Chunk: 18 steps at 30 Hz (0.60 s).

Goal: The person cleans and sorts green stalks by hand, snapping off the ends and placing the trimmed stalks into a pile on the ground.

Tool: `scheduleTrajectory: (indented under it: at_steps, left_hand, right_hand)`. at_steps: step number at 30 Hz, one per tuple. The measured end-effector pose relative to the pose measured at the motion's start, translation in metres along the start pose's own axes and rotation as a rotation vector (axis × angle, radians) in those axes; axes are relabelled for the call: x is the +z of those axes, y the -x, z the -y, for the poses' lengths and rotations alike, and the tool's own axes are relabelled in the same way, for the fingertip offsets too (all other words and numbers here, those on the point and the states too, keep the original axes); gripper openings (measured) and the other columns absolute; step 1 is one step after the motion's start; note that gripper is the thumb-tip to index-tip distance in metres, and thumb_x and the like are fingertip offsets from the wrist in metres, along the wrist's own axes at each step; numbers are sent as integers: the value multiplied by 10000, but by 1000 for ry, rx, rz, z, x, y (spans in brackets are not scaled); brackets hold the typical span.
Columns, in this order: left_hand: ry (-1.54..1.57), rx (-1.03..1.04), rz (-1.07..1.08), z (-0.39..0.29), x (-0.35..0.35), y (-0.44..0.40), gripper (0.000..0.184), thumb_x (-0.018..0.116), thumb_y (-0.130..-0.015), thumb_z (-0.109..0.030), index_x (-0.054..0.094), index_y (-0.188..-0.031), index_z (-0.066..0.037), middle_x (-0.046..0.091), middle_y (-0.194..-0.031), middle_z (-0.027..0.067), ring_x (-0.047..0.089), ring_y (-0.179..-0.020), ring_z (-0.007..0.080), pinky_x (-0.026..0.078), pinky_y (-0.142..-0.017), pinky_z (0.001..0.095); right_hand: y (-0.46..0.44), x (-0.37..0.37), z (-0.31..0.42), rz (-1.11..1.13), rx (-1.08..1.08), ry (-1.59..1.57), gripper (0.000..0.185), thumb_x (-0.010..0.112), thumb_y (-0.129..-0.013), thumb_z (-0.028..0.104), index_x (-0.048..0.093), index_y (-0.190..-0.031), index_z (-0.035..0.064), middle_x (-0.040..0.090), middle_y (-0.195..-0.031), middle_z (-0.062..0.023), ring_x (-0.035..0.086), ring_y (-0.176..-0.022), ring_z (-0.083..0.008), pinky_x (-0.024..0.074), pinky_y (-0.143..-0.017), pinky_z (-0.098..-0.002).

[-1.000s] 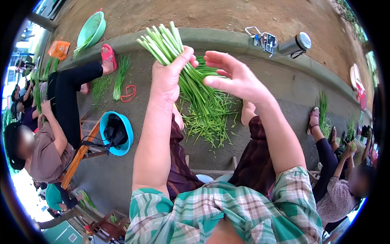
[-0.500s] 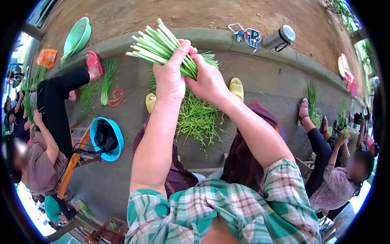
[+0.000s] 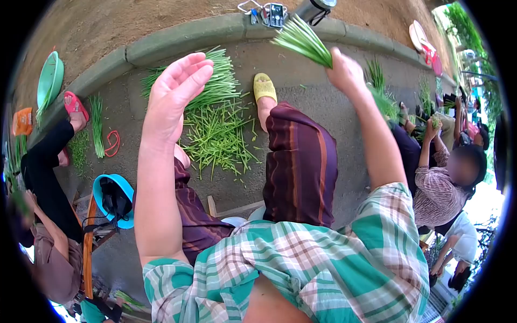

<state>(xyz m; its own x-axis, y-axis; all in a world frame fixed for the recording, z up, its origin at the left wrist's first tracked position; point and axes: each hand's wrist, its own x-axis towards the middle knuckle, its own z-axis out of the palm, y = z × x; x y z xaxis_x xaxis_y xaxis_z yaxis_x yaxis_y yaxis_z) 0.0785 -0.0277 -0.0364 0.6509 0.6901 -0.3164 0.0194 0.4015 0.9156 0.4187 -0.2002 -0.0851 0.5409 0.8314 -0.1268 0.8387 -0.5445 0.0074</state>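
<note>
My right hand [image 3: 344, 71] is closed around the lower part of a bundle of green stalks [image 3: 302, 41], held out to the right. Its pale ends fan toward the upper left, and the bundle is slightly blurred. Raised on the left, my left hand [image 3: 176, 89] is empty, with fingers loosely curved and the thumb apart. Below and beyond it, long green stalks [image 3: 222, 78] lie on the ground, partly hidden by that hand. Closer to my feet spreads a heap of short cut stalk pieces [image 3: 218, 137].
A kerb [image 3: 183, 36] runs across the back, bearing a metal flask [image 3: 314, 9] and a small radio-like device [image 3: 277, 16]. At left are a blue tub [image 3: 128, 188] with a black item inside, a red loop [image 3: 112, 144] and a seated person. Other people sit at right.
My hands have separated. The right hand has carried the bundle to the right, while the left has let go and moved left. The view has turned rightward.
</note>
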Motion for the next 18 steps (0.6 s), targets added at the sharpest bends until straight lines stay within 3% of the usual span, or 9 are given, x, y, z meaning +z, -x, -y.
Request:
scheduleTrajectory:
  at_steps: [3,5,7,9,10,15,18]
  left_hand:
    - [-55,-39,25,7,10,5,407,712,-872,-217,594,-1226,-55,644,-1179,63,581,-1101,137,439,-956,288]
    - [-69,-108,0,10,18,6,380,735,-840,-132,609,-1181,-21,655,-1108,73,597,-1053,137,454,-958,284]
    - [-97,-150,3,13,22,8,394,725,-847,-121,591,-1199,-6,647,-1127,87,591,-1076,149,449,-965,288]
    - [-156,-145,41,16,25,11,407,716,-854,-119,575,-1218,-3,641,-1148,99,584,-1095,162,443,-971,293]
    - [-236,-164,60,14,27,14,404,651,-891,-109,542,-1259,17,633,-1184,121,586,-1108,176,426,-996,322]
    - [-222,-175,78,16,27,17,482,677,-882,-154,505,-1288,38,616,-1207,138,578,-1137,194,416,-1019,343]
    - [-123,-214,57,16,22,18,511,709,-826,-56,507,-1286,38,611,-1205,136,564,-1185,217,400,-1048,342]
  right_hand:
    - [47,110,-56,193,311,-66,260,611,-816,197,541,-1014,43,664,-947,-226,643,-928,-407,508,-809,-491]
    - [82,169,-72,334,485,-112,338,595,-837,280,567,-1085,52,658,-1037,-241,631,-993,-408,504,-853,-492]
    - [111,216,-73,348,628,-139,309,637,-817,241,583,-1038,32,668,-1025,-235,645,-984,-392,506,-855,-481]
    - [127,249,-71,391,713,-175,318,637,-814,242,583,-1042,27,666,-1036,-241,643,-997,-393,505,-863,-482]
    - [130,260,-68,402,744,-200,314,636,-812,239,581,-1039,29,665,-1033,-246,640,-1000,-399,505,-862,-486]
    - [114,297,-61,404,823,-254,351,649,-814,260,556,-1058,26,662,-1039,-248,631,-1014,-407,499,-874,-486]
    - [104,314,-66,487,783,-285,502,706,-787,344,535,-1116,5,640,-1106,-253,610,-1066,-398,494,-902,-468]
